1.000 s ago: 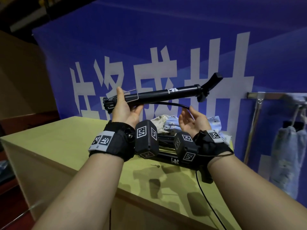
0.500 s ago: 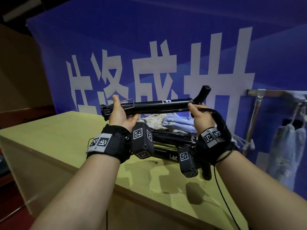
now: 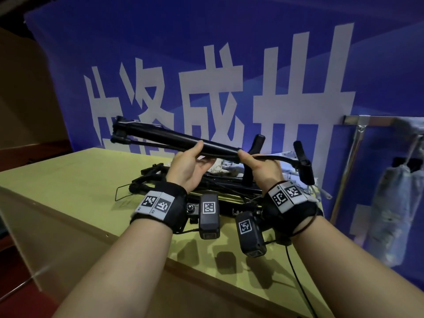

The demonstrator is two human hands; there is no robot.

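Note:
I hold a black folded tripod [image 3: 169,138] in the air above the yellow table [image 3: 68,180]. Its folded feet point up and to the left, and its head with black handles [image 3: 258,143] is at the right. My left hand [image 3: 188,166] holds the tube from below near its middle, thumb on top. My right hand [image 3: 259,165] grips the tube's right end by the head. A thin black cable [image 3: 277,158] curves from there to a hanging black handle [image 3: 304,166]. Both wrists wear black bands with marker tags and small black boxes.
More black folded stands [image 3: 224,191] lie on the table under my hands, with pale cloth [image 3: 227,167] behind them. A blue banner [image 3: 229,65] with white characters fills the back. At right a metal rack [image 3: 353,154] carries hanging jeans [image 3: 394,207].
The tripod has tilted, its left end rising and its right end dropping. My left hand slid from the left end towards the middle. My right hand now grips the right end.

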